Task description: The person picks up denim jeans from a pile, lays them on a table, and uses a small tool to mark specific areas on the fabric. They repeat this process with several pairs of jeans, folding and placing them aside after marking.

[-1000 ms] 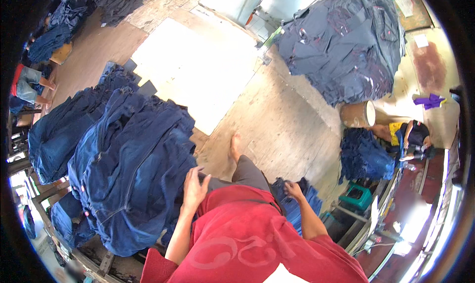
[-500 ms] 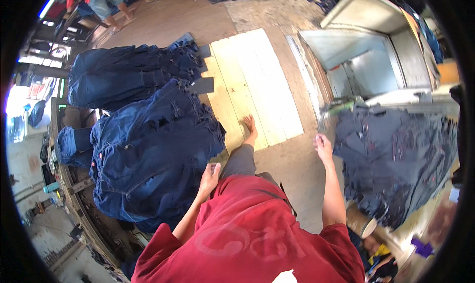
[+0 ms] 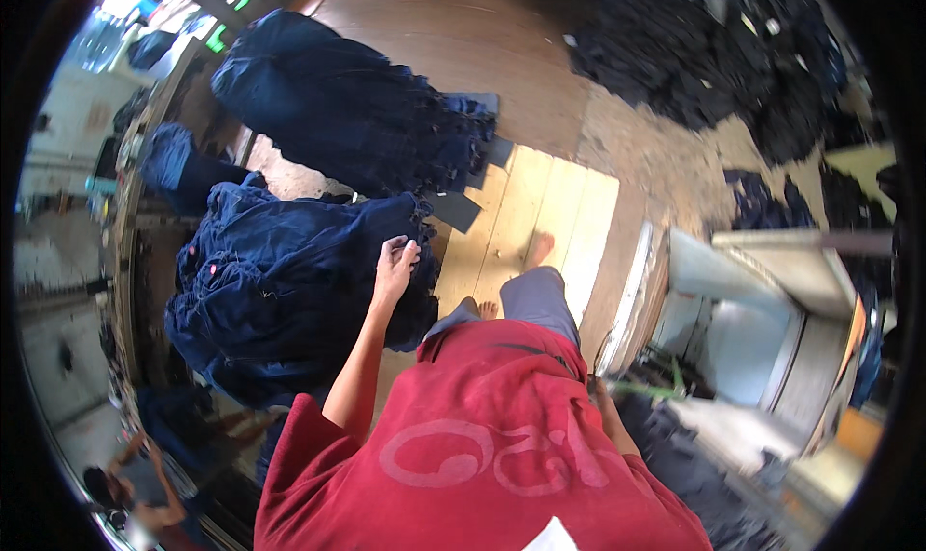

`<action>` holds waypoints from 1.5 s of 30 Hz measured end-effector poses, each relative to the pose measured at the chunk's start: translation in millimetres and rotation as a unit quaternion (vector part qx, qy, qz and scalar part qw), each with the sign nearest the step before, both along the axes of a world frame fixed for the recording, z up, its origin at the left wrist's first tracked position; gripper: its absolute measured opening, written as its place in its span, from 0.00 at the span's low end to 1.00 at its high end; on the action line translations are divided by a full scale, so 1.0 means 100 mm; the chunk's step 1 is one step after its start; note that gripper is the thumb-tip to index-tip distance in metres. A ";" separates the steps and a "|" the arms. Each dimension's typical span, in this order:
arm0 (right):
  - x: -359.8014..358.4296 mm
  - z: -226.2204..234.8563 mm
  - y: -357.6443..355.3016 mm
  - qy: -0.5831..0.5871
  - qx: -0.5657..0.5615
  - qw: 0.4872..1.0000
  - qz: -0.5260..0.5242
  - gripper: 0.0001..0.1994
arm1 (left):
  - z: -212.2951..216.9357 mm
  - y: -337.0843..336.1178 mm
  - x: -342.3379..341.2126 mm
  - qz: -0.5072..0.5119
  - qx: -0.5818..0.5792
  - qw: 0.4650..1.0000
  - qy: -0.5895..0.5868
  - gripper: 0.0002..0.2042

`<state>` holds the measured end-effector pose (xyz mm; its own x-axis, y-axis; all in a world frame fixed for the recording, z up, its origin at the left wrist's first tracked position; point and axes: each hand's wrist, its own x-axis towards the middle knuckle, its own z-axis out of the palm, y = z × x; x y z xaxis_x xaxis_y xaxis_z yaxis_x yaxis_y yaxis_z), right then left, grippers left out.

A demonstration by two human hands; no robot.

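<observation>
My left hand (image 3: 395, 264) is held out in front of me, in line with a big pile of dark blue denim garments (image 3: 280, 281) with frayed edges. Its fingers are loosely bent and a little apart, and I see nothing in them. Whether it touches the cloth I cannot tell. My right forearm (image 3: 617, 424) hangs low at my side. The red shirt (image 3: 482, 426) covers part of that arm, and the fingers of that hand do not show clearly.
A second denim pile (image 3: 338, 98) lies beyond the first. Pale wooden planks (image 3: 521, 204) lie under my bare feet. An open pale cabinet-like box (image 3: 733, 329) stands on the right, near dark cloth (image 3: 666, 445). Black garments (image 3: 704, 59) are heaped far right. Another person (image 3: 145, 483) is at lower left.
I have stepped forward onto the planks and the view has turned. My left hand has moved forward beside the denim pile. My right hand has dropped back to my side.
</observation>
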<state>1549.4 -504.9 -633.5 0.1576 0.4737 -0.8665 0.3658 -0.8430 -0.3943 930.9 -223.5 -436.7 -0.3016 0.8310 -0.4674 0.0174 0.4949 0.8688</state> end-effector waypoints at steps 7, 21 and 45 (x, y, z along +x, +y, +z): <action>0.67 0.11 4.14 -0.089 0.041 0.994 -0.049 0.12 | -0.38 0.47 0.05 0.182 -0.076 0.980 0.033 0.19; -3.31 1.53 9.60 0.134 0.263 0.922 0.250 0.29 | 0.10 1.34 -0.60 0.407 -0.002 0.909 -0.085 0.18; -10.93 0.40 9.84 0.284 -0.101 0.939 -0.163 0.55 | -3.08 4.77 -8.58 0.427 -0.088 0.896 -0.081 0.55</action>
<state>455.9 478.9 -593.4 -0.2496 0.2970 -0.9217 -0.1465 -0.9524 -0.2672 72.9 253.1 -745.1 -0.7083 0.2396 -0.6640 -0.5525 0.3974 0.7327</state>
